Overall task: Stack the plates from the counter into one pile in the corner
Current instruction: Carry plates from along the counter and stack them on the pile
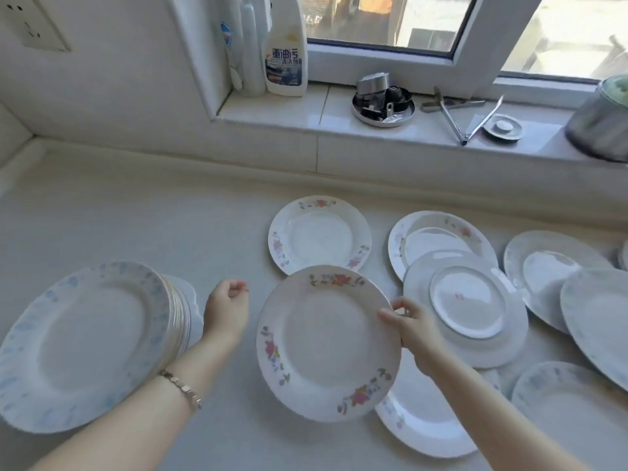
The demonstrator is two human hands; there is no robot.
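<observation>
My right hand (pixel 413 329) pinches the right rim of a white plate with pink flowers (pixel 326 343), held tilted above the counter. My left hand (pixel 227 309) hovers just left of that plate, fingers loosely curled, holding nothing. A pile of several plates with a blue-patterned plate on top (pixel 81 345) sits at the near left. Another pink-flowered plate (pixel 319 234) lies flat behind the held one. An upside-down plate (pixel 465 307) rests on a flowered plate (pixel 438 232) to the right. More plates (pixel 550 266) spread along the right side.
The pale counter (pixel 136 219) stretches back to the wall corner at the far left. On the window sill stand a spray bottle (pixel 286 52), a metal dish of parts (pixel 382 107), tongs (pixel 469 120) and a steel pot (pixel 601 124).
</observation>
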